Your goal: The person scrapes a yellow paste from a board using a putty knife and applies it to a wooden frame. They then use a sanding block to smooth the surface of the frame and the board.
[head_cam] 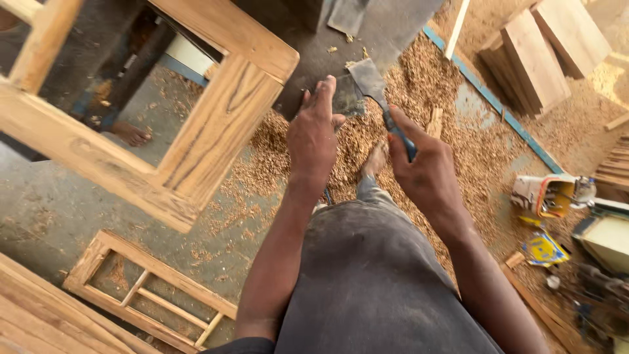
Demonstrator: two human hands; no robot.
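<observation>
My right hand (pixel 426 170) grips the blue handle of a putty knife (pixel 370 85), its wide grey blade pointing up and away from me. My left hand (pixel 314 134) is held beside the blade, fingers together and thumb out, with the fingertips close to the blade's left edge; whether they touch it I cannot tell. A large wooden frame (pixel 216 128) with pale grain stands at the left, its corner just left of my left hand. Below my hands are my grey trousers and a bare foot (pixel 375 160) on the shavings.
Wood shavings (pixel 452 131) cover the concrete floor. A smaller barred wooden frame (pixel 144 295) lies at the lower left. Stacked boards (pixel 537 52) sit at the upper right, beyond a blue strip (pixel 498 108). Tools and a yellow packet (pixel 544 249) clutter the right edge. Another person's foot (pixel 130 134) shows through the frame.
</observation>
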